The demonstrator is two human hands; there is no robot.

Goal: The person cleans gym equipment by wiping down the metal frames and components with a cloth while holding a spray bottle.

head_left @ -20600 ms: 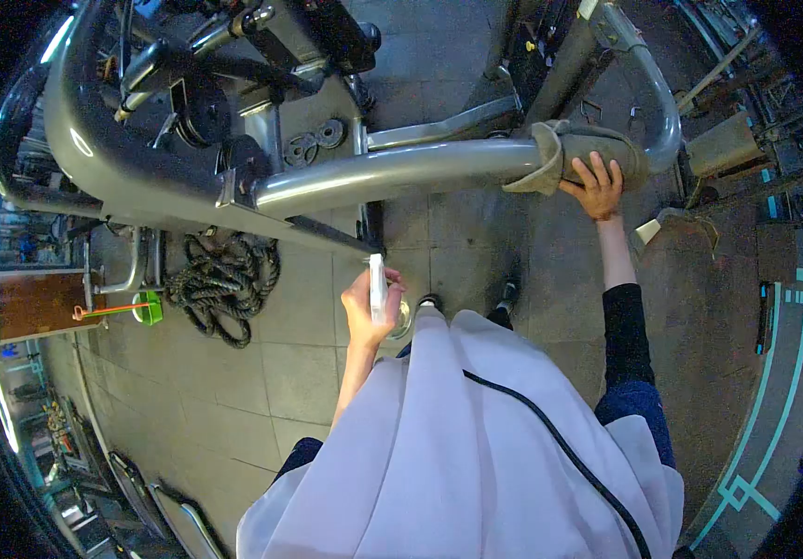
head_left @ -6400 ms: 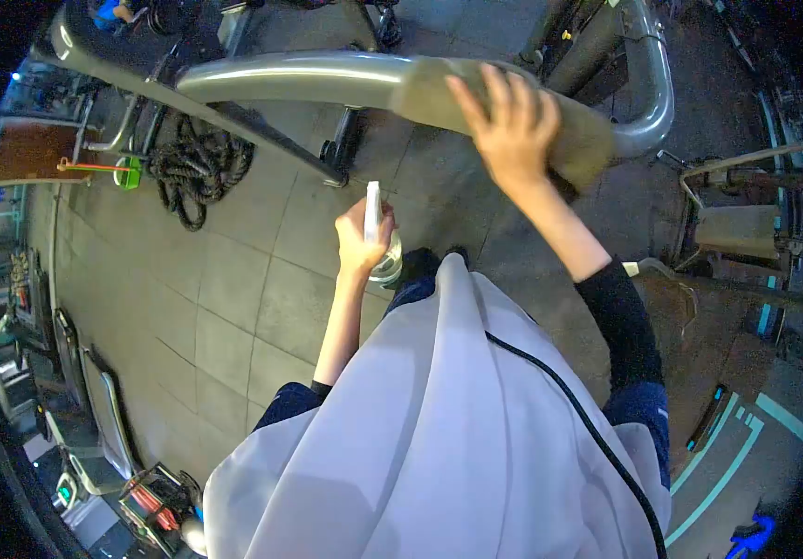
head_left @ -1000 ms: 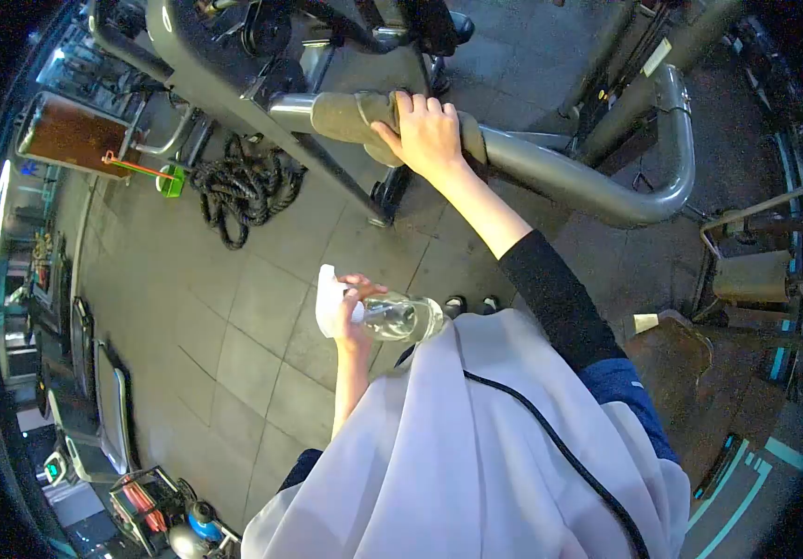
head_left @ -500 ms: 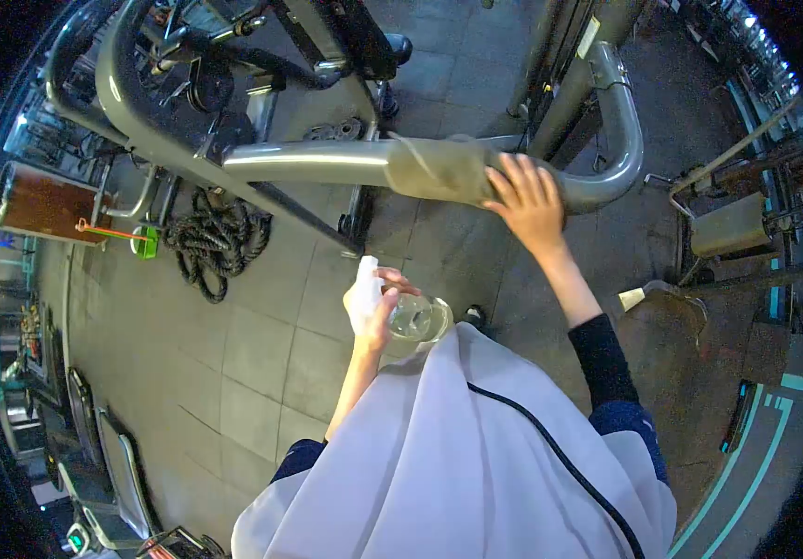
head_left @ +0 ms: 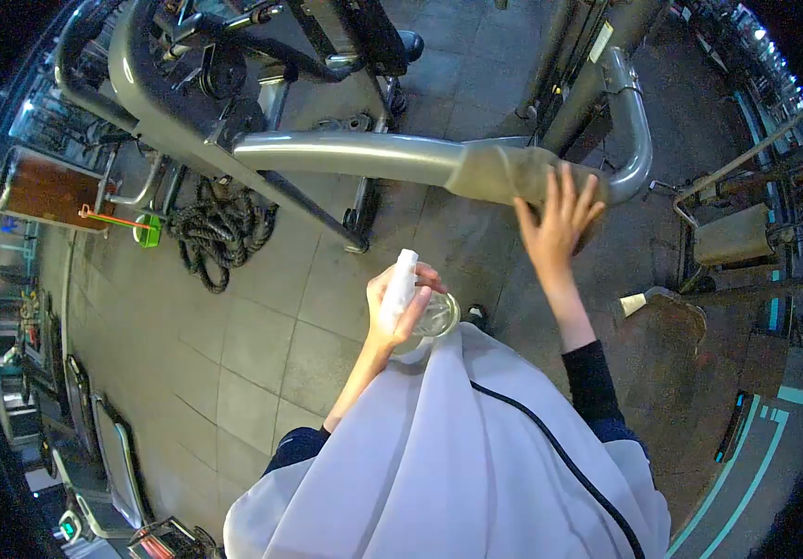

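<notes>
My left hand is closed around a spray bottle with a white spray head and a clear body, in front of the white garment I wear. Spread fingers of my right hand lie flat on a grey-brown cloth. That cloth is draped over a thick grey metal bar of a gym machine, near the bar's right bend. Part of the cloth beyond and below my right hand is hidden.
A coiled black rope lies on the tiled floor at left, beside a green container. The machine's frame rises at upper left. On the right stands a padded machine part.
My right hand and the cloth have slid to the right along the bar, baring more of the metal. The left hand still holds the spray bottle, slightly further right in view.
</notes>
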